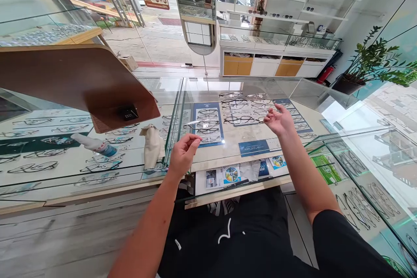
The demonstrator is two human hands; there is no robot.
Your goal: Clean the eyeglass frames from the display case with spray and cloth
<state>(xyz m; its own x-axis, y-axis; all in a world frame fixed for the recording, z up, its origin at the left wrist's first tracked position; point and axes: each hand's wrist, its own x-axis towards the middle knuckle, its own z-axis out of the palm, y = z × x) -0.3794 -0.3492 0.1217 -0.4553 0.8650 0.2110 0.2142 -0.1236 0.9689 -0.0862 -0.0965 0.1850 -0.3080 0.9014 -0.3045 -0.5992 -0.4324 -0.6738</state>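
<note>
Bright daylight is shining through the shop window (153, 37), and a white dot of glare is gleaming on the glass display case (208, 156). Things near the edges are looking stretched.

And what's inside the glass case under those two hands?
Inside the glass case are rows of eyeglasses, some lying on a blue card. The right hand covers part of the view, so I can't see what's behind it.

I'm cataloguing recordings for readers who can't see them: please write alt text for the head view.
A person's left hand, fingers pinched, and right hand, fingers curled, are over a glass display case holding eyeglasses; whether either hand grips anything is unclear. On the counter to the left are a white bottle and a beige cloth.
</note>
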